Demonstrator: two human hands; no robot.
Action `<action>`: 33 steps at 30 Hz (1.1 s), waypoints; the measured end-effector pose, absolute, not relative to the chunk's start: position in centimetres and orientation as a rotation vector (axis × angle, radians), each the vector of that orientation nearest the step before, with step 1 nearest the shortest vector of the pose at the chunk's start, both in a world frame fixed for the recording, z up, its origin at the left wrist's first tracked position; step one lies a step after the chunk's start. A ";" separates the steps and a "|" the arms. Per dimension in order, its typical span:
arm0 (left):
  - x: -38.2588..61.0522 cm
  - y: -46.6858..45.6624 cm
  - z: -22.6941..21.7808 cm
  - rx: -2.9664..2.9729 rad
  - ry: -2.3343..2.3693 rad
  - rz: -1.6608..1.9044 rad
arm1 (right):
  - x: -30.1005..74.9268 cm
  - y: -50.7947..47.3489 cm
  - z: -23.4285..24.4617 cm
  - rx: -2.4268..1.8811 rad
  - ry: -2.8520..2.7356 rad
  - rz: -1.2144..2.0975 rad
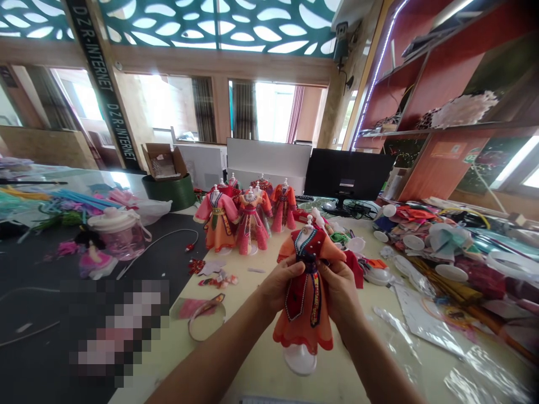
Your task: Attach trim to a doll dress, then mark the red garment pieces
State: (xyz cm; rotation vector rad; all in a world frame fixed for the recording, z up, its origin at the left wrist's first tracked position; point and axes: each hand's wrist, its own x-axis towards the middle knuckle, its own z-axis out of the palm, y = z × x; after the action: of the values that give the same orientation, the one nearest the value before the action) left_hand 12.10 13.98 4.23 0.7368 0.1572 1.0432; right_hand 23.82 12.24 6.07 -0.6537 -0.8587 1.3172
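Observation:
A miniature orange and dark red robe (304, 322) hangs on a small white mannequin stand whose round base (300, 360) shows below the hem. My left hand (278, 283) closes on the robe's waist from the left, thumb at the dark sash. From the right, my right hand (338, 282) pinches the same waist, with its thumb near the beaded strip. The other fingers of both hands are partly hidden behind the cloth. Behind it stand several finished-looking small robes on mannequins, among them a pink and orange one (218, 221) and a red-orange one (283, 205).
Fabric scraps (213, 272) and a ribbon ring (206, 320) lie left of my hands. A lidded pink jar (120, 233) stands on the dark surface. Piled cloth and white discs (450, 241) fill the right side, near clear plastic bags (480, 373). A black monitor (349, 175) stands behind.

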 end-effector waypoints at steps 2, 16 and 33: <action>12.1 14.0 4.2 0.752 0.170 1.035 | 24.0 12.4 5.8 -0.652 -0.885 1.332; 11.5 14.6 4.7 1.027 0.240 1.120 | 25.2 12.4 5.8 -0.773 -1.109 1.282; 9.8 13.7 5.0 1.404 0.516 1.377 | 23.6 10.9 7.9 -1.156 -1.515 0.130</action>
State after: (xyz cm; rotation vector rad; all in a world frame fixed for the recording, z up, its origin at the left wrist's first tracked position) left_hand 9.76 13.65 5.04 1.4045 0.5164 1.3768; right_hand 23.57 10.85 7.93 -1.1556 -1.5148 0.1304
